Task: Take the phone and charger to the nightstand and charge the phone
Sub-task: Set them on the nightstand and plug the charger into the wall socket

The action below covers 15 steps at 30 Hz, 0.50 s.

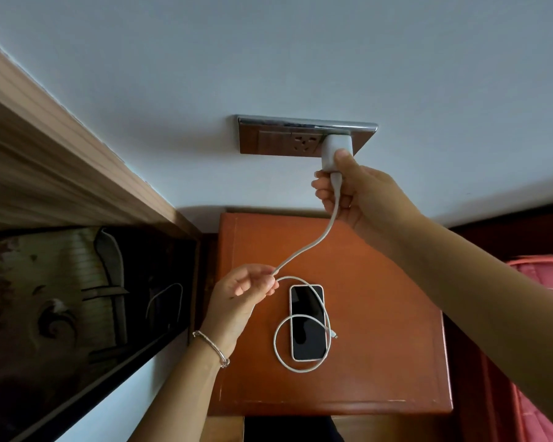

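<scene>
A white-edged phone (307, 323) lies screen up on the orange-brown nightstand (380, 330). My right hand (351, 189) grips the white charger plug (334, 151), which sits against the right end of the brown wall socket panel (275, 140). From the plug the white cable (320, 240) runs down to my left hand (243, 291), which pinches it above the nightstand. Below that hand the cable loops over the phone, and its free connector (333, 335) lies just right of the phone, not plugged in.
A wooden headboard frame (61, 161) with a dark glossy panel (77, 298) stands to the left. Pink bedding (543, 282) shows at the right edge. An unused outlet (304, 142) is left of the plug.
</scene>
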Each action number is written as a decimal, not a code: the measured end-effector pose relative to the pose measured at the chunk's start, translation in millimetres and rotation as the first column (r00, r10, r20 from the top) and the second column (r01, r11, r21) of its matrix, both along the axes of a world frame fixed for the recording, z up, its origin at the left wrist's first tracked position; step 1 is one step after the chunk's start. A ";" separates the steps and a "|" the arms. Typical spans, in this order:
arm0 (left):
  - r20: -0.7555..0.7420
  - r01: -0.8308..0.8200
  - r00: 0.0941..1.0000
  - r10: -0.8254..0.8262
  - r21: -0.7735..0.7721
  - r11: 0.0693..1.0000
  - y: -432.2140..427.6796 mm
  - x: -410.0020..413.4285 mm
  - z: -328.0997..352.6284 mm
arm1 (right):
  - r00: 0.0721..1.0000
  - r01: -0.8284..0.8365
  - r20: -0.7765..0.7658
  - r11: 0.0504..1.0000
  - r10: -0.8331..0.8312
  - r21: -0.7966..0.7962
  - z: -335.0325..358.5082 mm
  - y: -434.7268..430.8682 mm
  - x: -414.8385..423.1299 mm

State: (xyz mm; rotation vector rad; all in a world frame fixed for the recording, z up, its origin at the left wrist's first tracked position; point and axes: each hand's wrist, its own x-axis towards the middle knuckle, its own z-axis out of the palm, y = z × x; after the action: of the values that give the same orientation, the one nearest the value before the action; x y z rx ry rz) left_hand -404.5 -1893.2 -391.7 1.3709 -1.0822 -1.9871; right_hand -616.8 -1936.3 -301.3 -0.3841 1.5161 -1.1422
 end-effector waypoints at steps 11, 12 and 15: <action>0.144 -0.005 0.990 0.005 0.000 1.000 21.6 -0.5 -26.3 | 0.995 -0.096 -0.037 0.993 0.094 -0.067 -9.3 12.9 -3.4; 0.163 -0.010 0.987 0.010 0.001 1.000 25.5 -0.1 -28.6 | 0.994 -0.114 -0.014 0.991 0.113 -0.068 -12.8 19.4 -4.5; 0.207 -0.028 0.978 0.027 0.000 1.000 34.1 2.3 -34.6 | 0.991 -0.120 0.054 0.993 0.120 -0.017 -34.6 47.2 -8.3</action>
State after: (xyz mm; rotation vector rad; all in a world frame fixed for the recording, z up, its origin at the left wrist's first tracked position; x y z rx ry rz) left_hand -402.1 -1859.1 -426.3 1.6136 -1.1437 -1.8586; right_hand -625.1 -1889.1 -336.0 -0.4440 1.4184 -1.0610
